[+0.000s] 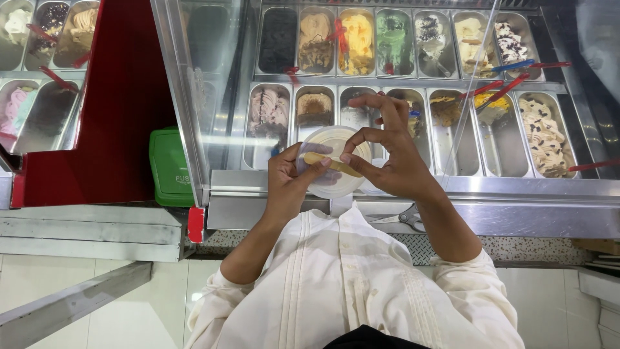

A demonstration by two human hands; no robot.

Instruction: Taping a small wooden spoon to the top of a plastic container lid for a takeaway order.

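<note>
My left hand (289,174) grips a round clear plastic tub with a lid (336,184), held up in front of my chest. A small flat wooden spoon (330,163) lies across the lid, pinned under my left thumb. My right hand (391,155) pinches the spoon's right end with thumb and forefinger, its other fingers spread above the lid. Both arms are in cream sleeves.
Behind the tub stands a glass-fronted ice cream case (413,187) with two rows of steel pans of assorted flavours and red and blue scoop handles (500,87). Scissors (400,218) lie on the steel ledge. A green bin lid (169,167) and a red panel (123,97) sit to the left.
</note>
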